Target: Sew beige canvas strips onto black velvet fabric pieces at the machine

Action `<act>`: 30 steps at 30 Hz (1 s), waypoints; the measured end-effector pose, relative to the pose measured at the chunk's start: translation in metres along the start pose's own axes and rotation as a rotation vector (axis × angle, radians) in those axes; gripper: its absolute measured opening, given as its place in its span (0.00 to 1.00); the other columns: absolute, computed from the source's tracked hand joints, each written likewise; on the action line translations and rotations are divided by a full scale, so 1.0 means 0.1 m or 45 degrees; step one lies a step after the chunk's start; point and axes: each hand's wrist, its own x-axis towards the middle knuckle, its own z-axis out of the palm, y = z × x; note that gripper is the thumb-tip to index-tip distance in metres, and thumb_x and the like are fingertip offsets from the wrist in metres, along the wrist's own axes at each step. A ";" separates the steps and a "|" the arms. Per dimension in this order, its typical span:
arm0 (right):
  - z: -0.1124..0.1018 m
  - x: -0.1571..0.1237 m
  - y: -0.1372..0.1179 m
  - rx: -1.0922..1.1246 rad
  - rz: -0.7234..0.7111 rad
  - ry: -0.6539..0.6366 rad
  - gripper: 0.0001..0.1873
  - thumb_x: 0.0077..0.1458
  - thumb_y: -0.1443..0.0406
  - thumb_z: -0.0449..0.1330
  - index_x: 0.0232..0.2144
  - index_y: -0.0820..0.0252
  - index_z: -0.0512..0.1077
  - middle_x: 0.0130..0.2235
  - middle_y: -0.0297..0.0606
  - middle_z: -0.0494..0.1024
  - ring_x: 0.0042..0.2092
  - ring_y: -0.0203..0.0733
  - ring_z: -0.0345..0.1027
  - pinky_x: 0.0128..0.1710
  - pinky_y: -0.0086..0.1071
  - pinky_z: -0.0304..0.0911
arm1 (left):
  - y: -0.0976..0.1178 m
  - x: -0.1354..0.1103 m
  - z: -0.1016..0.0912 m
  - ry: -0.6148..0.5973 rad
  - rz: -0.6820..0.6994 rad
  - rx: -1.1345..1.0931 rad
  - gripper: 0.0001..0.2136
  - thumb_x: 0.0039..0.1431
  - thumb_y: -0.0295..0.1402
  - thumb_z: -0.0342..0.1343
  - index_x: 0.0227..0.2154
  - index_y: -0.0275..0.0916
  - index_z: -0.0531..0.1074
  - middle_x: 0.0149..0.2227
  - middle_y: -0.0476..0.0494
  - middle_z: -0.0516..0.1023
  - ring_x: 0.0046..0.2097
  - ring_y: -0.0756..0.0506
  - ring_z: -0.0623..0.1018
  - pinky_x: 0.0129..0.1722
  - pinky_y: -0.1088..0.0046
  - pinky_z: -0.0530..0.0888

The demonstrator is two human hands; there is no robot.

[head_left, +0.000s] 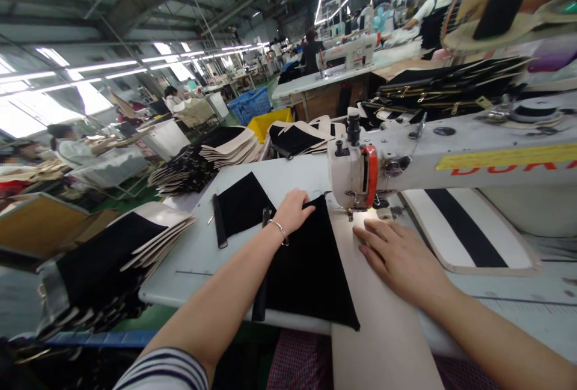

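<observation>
A black fabric panel (311, 270) lies on the white sewing table (198, 258), joined along its right edge to a cream strip (378, 330) that runs under the needle of the white sewing machine (360, 167). My left hand (293, 210), a bracelet on its wrist, rests with curled fingers on the panel's far edge. My right hand (396, 255) lies flat with fingers stretched out on the cream strip just in front of the needle.
Another black piece (241, 204) lies left of my work. Stacks of black-and-cream panels (117, 252) sit at the left and behind (229, 146). A striped panel (469, 234) lies right of the machine. Other people work at distant tables.
</observation>
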 end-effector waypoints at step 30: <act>-0.04 0.01 -0.04 -0.012 0.063 -0.132 0.30 0.63 0.50 0.47 0.62 0.57 0.58 0.54 0.47 0.68 0.53 0.54 0.60 0.53 0.50 0.57 | 0.64 -0.17 0.29 0.042 0.185 -0.393 0.07 0.59 0.28 0.58 0.38 0.42 0.79 0.39 0.46 0.78 0.41 0.46 0.75 0.48 0.67 0.74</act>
